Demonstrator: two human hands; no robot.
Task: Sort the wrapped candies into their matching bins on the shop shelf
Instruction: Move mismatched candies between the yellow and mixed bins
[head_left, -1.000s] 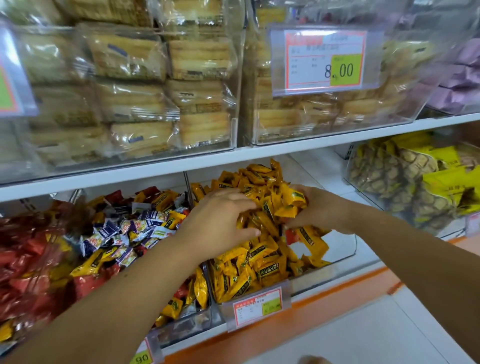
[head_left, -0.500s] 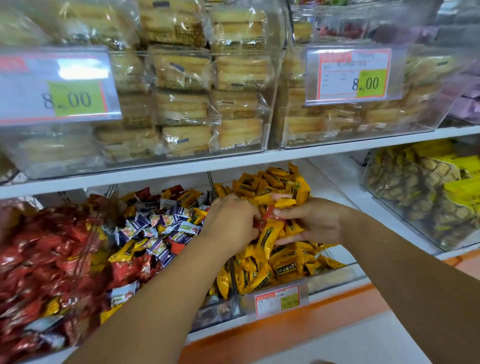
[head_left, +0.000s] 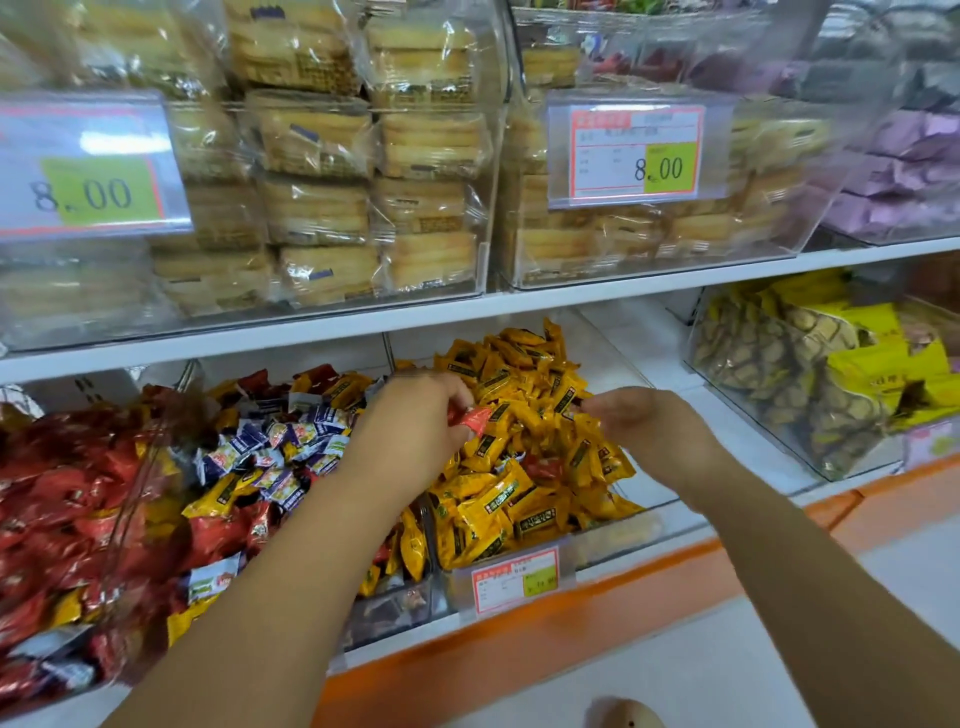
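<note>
A clear bin (head_left: 613, 545) on the lower shelf holds a heap of yellow wrapped candies (head_left: 524, 395). Over that heap, my left hand (head_left: 415, 431) pinches a red wrapped candy (head_left: 475, 418) between thumb and fingers. My right hand (head_left: 644, 431) hovers beside it with fingers loosely curled over the yellow pile, holding nothing that I can see. Another red candy (head_left: 543, 467) lies among the yellow ones. Left of it, a bin holds mixed blue-white, yellow and red candies (head_left: 275, 452). At the far left, a bin is full of red candies (head_left: 62, 509).
The upper shelf carries clear bins of wrapped cakes (head_left: 322, 208) with 8.00 price tags (head_left: 636, 153). A bin of yellow-packed snacks (head_left: 810, 374) stands on the right of the lower shelf. An orange edge strip (head_left: 571, 623) runs along the shelf front.
My left hand has lifted the red candy out of the yellow pile and drawn it left. My right hand has let go and pulled back to the right. The view shifted slightly.
</note>
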